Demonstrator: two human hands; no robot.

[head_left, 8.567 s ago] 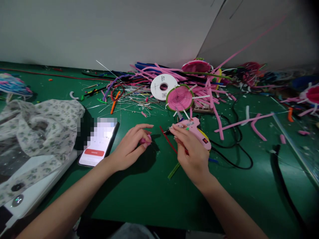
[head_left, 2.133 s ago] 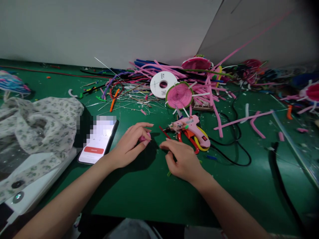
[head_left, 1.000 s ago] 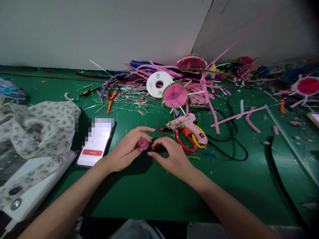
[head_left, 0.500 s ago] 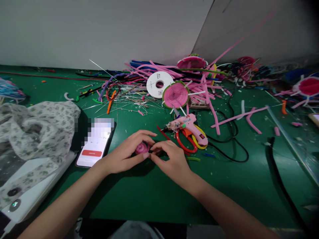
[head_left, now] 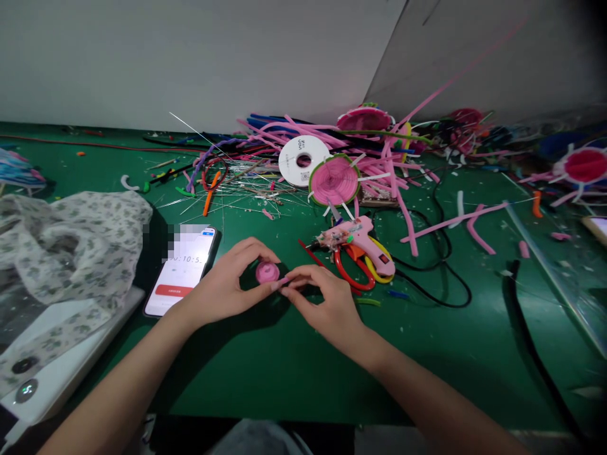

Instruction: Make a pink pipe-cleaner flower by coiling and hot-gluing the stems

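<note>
A small, rolled pink pipe cleaner coil [head_left: 267, 272] sits between my two hands, just above the green table. My left hand [head_left: 233, 283] curls around it, with the thumb against its near side and the index finger arched over the far side. Between the thumb and fingertips of my right hand [head_left: 327, 302] is the loose end of the same pink strip, stretching a short way out from the coil. Right of the hands lie a pink glue gun [head_left: 358, 241] and scissors with red-and-orange handles [head_left: 348, 268].
A lit phone [head_left: 177, 278] lies left of my hands, beside a patterned cloth [head_left: 104, 234] on a white device [head_left: 90, 341]. Behind are a white spool [head_left: 291, 163], a pink coiled disc [head_left: 334, 181] and piled pink strips [head_left: 403, 208]. A black cable [head_left: 458, 306] loops at right.
My left fingers have lifted and opened slightly away from the coil, so more of it shows. The pink strip's end now shows between the two hands.
</note>
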